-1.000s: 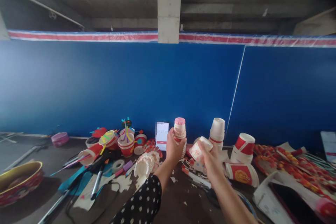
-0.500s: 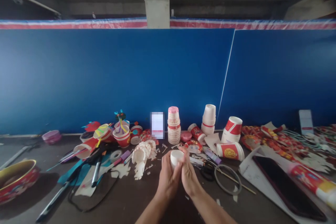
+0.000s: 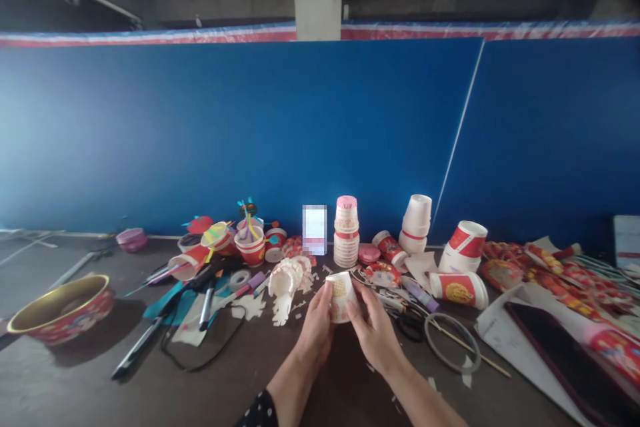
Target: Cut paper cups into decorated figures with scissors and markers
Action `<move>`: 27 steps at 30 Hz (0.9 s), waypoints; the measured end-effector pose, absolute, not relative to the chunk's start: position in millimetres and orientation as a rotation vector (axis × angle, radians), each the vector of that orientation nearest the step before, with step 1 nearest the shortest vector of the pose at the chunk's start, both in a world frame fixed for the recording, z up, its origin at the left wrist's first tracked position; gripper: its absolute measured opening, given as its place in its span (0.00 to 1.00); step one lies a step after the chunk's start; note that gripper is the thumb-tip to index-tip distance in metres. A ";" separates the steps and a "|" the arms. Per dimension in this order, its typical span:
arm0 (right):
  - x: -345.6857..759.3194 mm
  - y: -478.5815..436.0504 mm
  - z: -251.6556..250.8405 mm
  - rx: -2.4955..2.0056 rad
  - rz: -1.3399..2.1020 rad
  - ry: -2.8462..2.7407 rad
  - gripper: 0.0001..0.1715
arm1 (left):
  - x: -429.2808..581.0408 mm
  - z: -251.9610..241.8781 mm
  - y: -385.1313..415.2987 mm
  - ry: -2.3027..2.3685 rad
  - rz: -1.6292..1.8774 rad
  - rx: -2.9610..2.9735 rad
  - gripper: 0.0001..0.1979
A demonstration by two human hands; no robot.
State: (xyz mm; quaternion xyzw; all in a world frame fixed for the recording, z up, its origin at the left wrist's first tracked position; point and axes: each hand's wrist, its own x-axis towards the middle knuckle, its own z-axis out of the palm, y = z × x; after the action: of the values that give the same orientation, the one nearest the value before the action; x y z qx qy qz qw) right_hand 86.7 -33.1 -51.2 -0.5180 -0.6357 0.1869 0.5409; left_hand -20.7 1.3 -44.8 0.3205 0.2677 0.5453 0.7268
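Between my two hands is a white paper cup (image 3: 342,297) with a yellowish printed pattern on its side, held above the dark table. My left hand (image 3: 318,320) grips it from the left, the thumb along its side. From the right, my right hand (image 3: 373,323) closes on it, thumb against the lower part. Behind the cup stands a tall stack of paper cups (image 3: 347,240) with a pink top. Cut white paper cups (image 3: 285,283) with jagged edges lie to the left of my hands.
Left are a red and gold bowl (image 3: 63,313), pens, and cups with colourful pipe cleaners (image 3: 250,243). To the right lie scissors (image 3: 410,325), a grey ring (image 3: 453,342), a tipped red cup (image 3: 459,289) and a phone (image 3: 565,360) on white paper. Paper scraps are scattered about.
The cup has turned in my hands, so its patterned side now shows instead of mostly its white end. My right fingers have shifted around it. The whole view has swung slightly left.
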 end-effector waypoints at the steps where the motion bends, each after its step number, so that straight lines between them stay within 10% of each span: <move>1: 87.0 -33.1 -51.5 -1.257 0.396 -1.538 0.23 | -20.6 -45.6 1.8 0.589 1.202 0.690 0.19; 27: 88.4 -35.8 -56.8 -1.288 0.028 -1.617 0.27 | -24.7 -52.6 7.3 0.513 1.122 0.573 0.17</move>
State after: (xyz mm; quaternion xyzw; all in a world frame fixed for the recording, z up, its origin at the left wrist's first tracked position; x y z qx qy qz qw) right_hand 88.4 -35.8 -56.8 -0.5353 -0.6721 0.0116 0.5114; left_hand -24.7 7.3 -52.6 0.2648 0.2373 0.5188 0.7775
